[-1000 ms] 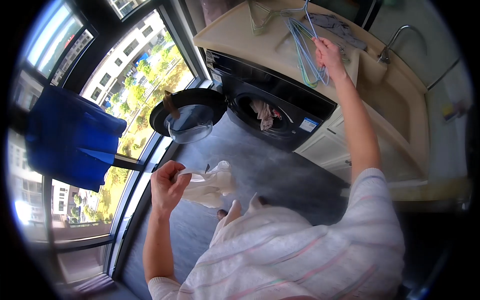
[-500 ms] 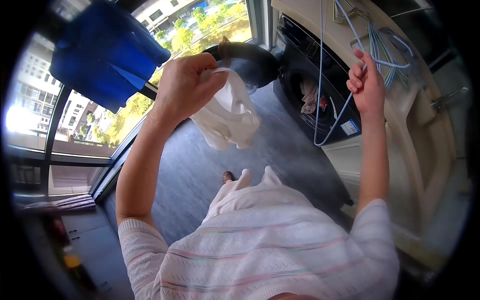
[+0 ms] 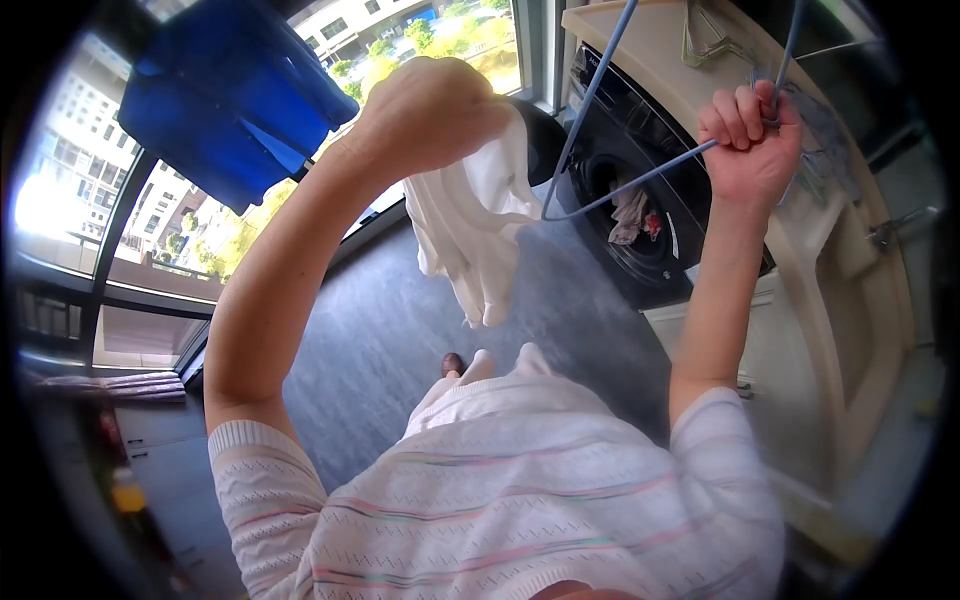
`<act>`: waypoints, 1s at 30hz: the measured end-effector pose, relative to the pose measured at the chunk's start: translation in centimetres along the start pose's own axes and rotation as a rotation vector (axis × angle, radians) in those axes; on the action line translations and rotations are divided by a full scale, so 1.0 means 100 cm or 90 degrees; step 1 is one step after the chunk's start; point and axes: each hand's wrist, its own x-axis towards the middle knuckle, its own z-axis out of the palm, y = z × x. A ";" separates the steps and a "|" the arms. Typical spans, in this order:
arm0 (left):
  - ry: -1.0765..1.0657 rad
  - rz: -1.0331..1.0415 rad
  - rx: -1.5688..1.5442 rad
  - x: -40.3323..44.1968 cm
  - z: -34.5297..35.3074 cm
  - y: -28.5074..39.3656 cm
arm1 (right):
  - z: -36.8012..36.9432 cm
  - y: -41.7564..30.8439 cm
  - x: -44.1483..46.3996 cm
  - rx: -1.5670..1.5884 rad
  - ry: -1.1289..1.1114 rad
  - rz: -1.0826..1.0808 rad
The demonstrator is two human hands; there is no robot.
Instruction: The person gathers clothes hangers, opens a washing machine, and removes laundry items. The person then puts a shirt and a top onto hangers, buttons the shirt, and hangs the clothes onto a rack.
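Note:
High in front of me, my left hand (image 3: 435,115) is closed on the upper edge of a white garment (image 3: 470,235), which hangs down in loose folds. Its fingertips are hidden behind the back of the hand. My right hand (image 3: 750,145) grips a light blue clothes hanger (image 3: 650,178) by one end, fingers wrapped round the bar. The hanger's far corner reaches left to the garment's right edge; whether it touches the cloth or only overlaps it I cannot tell.
A black washing machine (image 3: 625,108) stands on the right, door open, with laundry (image 3: 630,215) inside. More hangers (image 3: 705,45) lie on the beige counter (image 3: 590,18), near a faucet (image 3: 885,232). A blue shirt (image 3: 225,105) hangs by the windows at left.
My left hand has moved up and right with the white garment, which now hangs longer. The hanger has tilted, its corner swinging left and up toward the garment.

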 end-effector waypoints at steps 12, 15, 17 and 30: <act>0.047 0.021 -0.220 -0.006 -0.055 -0.033 | -0.043 0.128 0.001 -0.112 0.045 0.133; 0.081 0.017 -0.330 -0.007 -0.057 -0.070 | -0.048 0.138 0.000 -0.237 0.071 0.136; 0.116 0.000 -0.410 -0.010 -0.054 -0.092 | -0.035 0.127 0.006 -0.291 0.015 0.083; 0.209 -0.096 -0.210 -0.040 -0.045 -0.156 | -0.002 0.107 0.009 -0.740 -0.151 0.146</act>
